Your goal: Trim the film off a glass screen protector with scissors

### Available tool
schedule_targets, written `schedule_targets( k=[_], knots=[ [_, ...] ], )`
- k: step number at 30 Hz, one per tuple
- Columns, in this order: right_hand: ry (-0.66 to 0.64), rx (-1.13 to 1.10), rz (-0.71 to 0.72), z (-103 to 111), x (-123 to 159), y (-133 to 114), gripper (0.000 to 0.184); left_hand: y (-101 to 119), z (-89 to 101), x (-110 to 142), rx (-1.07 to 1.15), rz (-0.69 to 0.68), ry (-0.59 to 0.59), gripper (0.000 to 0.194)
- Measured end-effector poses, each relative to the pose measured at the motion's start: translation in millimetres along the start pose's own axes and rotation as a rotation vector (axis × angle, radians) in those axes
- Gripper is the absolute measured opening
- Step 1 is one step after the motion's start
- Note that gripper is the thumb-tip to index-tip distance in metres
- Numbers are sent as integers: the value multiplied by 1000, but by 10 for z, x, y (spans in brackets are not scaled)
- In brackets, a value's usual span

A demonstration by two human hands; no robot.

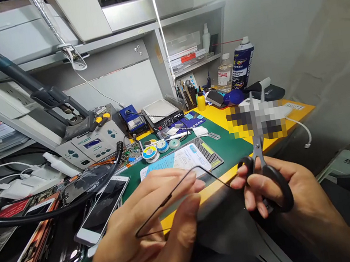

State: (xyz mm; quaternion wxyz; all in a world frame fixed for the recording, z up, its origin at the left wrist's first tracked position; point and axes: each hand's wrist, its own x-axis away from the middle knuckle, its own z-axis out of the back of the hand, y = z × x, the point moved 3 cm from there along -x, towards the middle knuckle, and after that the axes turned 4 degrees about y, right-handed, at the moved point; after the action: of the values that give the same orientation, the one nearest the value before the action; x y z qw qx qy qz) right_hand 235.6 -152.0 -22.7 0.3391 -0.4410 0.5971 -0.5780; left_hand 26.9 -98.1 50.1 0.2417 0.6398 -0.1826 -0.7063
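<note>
Thin black strip (169, 199): being held up in a narrow loop above the bench's yellow edge, with its tail running across to the right fingers.
Left hand (144, 230): pinching the strip between thumb and fingers, just above a white smartphone (103, 210).
Right hand (269, 191): gripping black-handled scissors (259, 148) through the finger loops, with the blades pointing up and apparently closed.
Hands: apart, linked only by the strip.
Step in hand: the strip is being held out beside the scissors, with no cut showing.
Next move calls for: by the look of it, opening the blades before they could take the strip.
Around: a green bench mat (232, 152) is carrying solder spools (150, 153), with a soldering station (92, 147) and a blue spray can (242, 63) beyond.
</note>
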Motion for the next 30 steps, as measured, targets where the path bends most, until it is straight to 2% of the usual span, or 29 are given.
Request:
schedule_targets(
  k=[2, 5, 7, 9, 14, 19, 21, 23, 24, 25, 26, 27, 28, 29, 30],
  knots=[
    [13, -31, 43, 25, -34, -88, 42, 27, 75, -88, -138, -183, -82, 35],
    [-108, -127, 15, -9, -57, -165, 43, 5, 73, -131, -421, -546, -287, 43],
    [-203, -222, -27, -61, -56, -175, 41, -55, 40, -99, -569, -743, -330, 43],
    [-268, -301, -62, -124, -52, -159, 38, -124, 1, -42, -654, -870, -316, 42],
    [-323, -403, -114, -296, -58, -71, 37, -226, -55, 79, -718, -969, -253, 43],
    [-283, -454, -99, -404, -113, -14, 37, -311, -64, 148, -723, -941, -281, 49],
    [-251, -460, -79, -415, -149, -4, 38, -339, -62, 187, -701, -909, -241, 49],
    [-200, -453, -50, -413, -188, -2, 39, -350, -47, 208, -633, -753, -125, 54],
    [-175, -442, -35, -414, -206, -2, 39, -358, -34, 205, -562, -596, -50, 58],
    [-154, -427, -20, -418, -220, -2, 39, -386, -14, 192, -455, -346, 35, 61],
    [-140, -409, -10, -428, -230, -1, 39, -421, 21, 188, -269, -78, 198, 56],
    [-132, -393, 0, -443, -237, 1, 39, -478, 0, 192, -60, 224, 226, 46],
    [-136, -378, 9, -462, -242, 1, 39, -522, -60, 199, 131, 492, 183, 38],
    [-149, -365, 19, -482, -248, -1, 39, -541, -132, 195, 260, 697, 101, 37],
    [-171, -347, 27, -500, -259, -7, 38, -542, -199, 172, 344, 837, 7, 35]
  ],
)
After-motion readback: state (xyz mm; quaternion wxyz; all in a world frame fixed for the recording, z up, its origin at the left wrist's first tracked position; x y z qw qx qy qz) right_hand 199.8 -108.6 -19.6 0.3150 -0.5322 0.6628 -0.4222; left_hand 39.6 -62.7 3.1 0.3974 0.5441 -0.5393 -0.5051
